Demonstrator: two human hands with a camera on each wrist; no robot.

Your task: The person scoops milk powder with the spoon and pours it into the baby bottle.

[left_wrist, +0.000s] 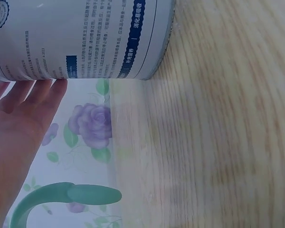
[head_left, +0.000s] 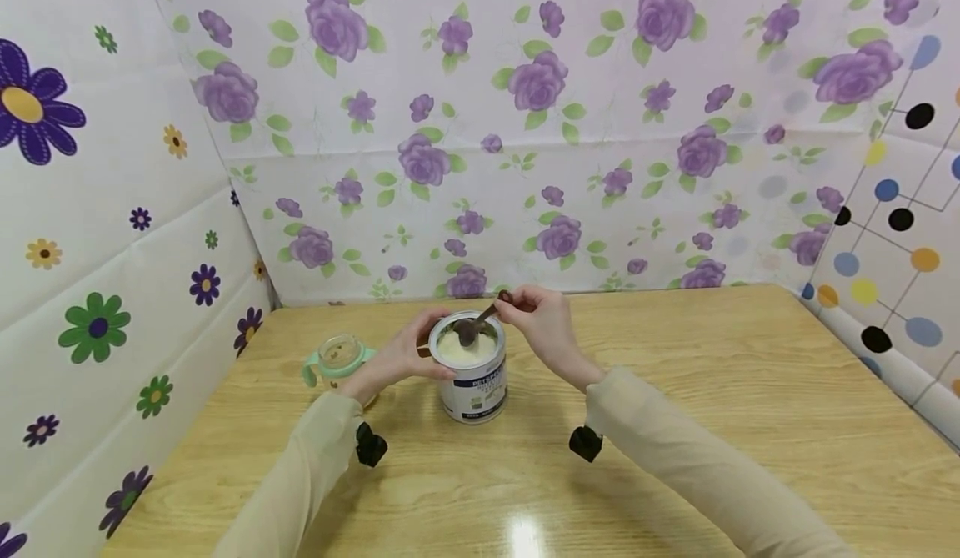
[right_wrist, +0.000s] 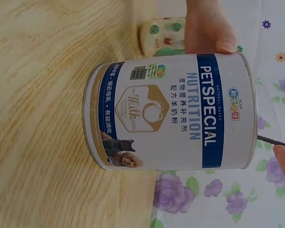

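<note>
A white and blue tin of pet milk powder (head_left: 474, 387) stands on the table, its top uncovered and pale powder (head_left: 453, 349) showing inside. My left hand (head_left: 408, 349) grips the tin's left side near the rim, thumb in front and fingers behind. In the left wrist view, those fingers (left_wrist: 47, 92) lie against the tin's printed wall. With fingertips and thumb, my right hand (head_left: 546, 329) pinches the handle end of a dark brown scoop (head_left: 467, 333). The scoop slants down into the tin's mouth, its bowl over the powder.
Left of the tin, partly behind my left wrist, stands a clear cup (head_left: 341, 349) with a mint-green collar and handles and cartoon prints. The wooden table (head_left: 712, 374) ends at a flowered cloth wall (head_left: 480, 166), with patterned cloths at both sides.
</note>
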